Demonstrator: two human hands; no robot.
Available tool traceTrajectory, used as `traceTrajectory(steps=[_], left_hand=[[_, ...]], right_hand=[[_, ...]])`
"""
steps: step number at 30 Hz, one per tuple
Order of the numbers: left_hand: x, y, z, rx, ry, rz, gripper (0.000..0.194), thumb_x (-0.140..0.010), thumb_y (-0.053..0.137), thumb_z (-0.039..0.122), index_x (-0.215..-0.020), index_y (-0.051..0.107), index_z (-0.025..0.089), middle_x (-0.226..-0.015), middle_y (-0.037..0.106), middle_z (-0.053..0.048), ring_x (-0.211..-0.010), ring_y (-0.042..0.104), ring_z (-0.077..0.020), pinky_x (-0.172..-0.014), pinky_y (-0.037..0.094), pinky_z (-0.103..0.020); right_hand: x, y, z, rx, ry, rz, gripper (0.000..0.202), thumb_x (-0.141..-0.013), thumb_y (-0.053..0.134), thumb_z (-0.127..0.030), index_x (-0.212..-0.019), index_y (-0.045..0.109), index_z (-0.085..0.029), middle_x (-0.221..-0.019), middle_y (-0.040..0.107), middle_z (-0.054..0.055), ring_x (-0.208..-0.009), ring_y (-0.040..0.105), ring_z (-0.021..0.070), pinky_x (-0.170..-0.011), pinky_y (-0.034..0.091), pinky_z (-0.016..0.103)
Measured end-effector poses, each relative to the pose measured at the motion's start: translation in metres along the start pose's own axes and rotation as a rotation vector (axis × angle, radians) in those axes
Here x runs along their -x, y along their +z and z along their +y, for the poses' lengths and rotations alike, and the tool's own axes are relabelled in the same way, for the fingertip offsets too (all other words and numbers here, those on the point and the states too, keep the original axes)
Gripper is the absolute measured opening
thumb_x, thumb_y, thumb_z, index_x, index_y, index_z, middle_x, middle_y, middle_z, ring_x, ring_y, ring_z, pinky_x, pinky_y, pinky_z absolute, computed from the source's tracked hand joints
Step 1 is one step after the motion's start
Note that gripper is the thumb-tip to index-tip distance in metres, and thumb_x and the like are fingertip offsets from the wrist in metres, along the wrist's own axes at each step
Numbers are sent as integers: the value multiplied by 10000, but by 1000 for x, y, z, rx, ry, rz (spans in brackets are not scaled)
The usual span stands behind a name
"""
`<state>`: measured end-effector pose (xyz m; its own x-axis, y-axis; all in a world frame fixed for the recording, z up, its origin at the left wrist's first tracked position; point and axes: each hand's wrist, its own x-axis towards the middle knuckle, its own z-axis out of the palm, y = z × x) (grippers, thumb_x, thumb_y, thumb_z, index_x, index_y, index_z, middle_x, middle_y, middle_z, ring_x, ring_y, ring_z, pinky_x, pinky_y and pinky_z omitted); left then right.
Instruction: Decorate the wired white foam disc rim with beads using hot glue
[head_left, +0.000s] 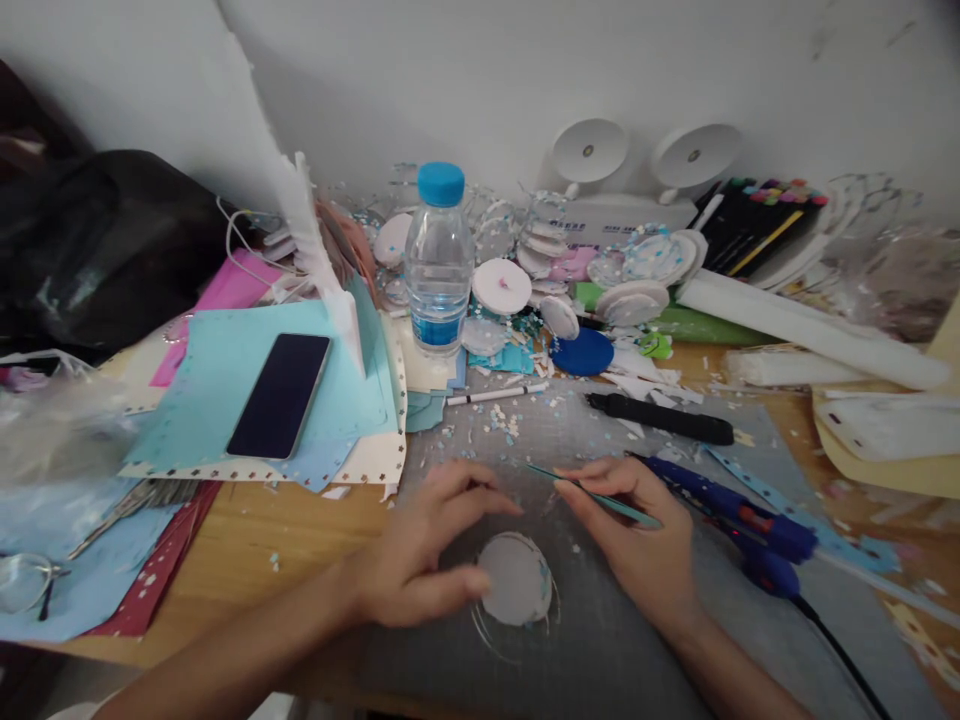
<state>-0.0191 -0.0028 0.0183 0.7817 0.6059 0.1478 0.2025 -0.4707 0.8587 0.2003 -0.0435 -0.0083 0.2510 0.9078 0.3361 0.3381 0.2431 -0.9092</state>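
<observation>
My left hand is spread over the grey mat, its thumb at the left edge of a pale round disc; the hand holds nothing. Thin wire-like strands curl around the disc's rim. To the right, my right hand pinches slim teal tweezers, whose tip points left above the mat. Small pale and blue paper bits lie scattered beyond both hands.
A blue hot glue gun with a cord lies at right, below a black pen-like tool. Behind stand a water bottle and several decorated discs. A phone rests on teal paper at left.
</observation>
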Motion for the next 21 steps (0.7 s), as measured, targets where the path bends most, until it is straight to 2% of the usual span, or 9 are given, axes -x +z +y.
traceTrajectory(steps=[3, 6, 13, 21], left_hand=[[0, 4, -2, 112, -130, 214, 242, -933, 437, 326, -1034, 607, 186, -1014, 566, -82, -1000, 531, -205, -877, 421, -337], [-4, 10, -4, 154, -161, 321, 118, -884, 542, 236, -939, 625, 173, -910, 590, -54, -896, 560, -170, -805, 442, -301], [-6, 14, -4, 180, -143, 345, 65, -834, 603, 205, -872, 627, 158, -838, 594, -43, -773, 557, -148, -688, 455, -279], [-5, 17, -7, 196, -155, 371, 72, -844, 585, 204, -835, 636, 152, -790, 589, -40, -749, 559, -146, -668, 449, -280]], right_hand=[[1, -3, -5, -86, 32, -12, 192, -735, 695, -102, -700, 546, -219, -762, 645, -17, -732, 683, 127, -612, 548, 205], [4, -4, -9, -143, 9, -42, 214, -731, 686, -72, -701, 534, -220, -756, 651, -18, -724, 682, 128, -611, 553, 210], [11, -3, -10, -179, -127, -161, 275, -717, 658, 13, -796, 575, -237, -804, 680, -10, -738, 658, 137, -658, 548, 270], [12, -2, -9, -159, -164, -205, 305, -714, 655, 21, -841, 587, -248, -832, 699, 13, -729, 660, 162, -642, 550, 311]])
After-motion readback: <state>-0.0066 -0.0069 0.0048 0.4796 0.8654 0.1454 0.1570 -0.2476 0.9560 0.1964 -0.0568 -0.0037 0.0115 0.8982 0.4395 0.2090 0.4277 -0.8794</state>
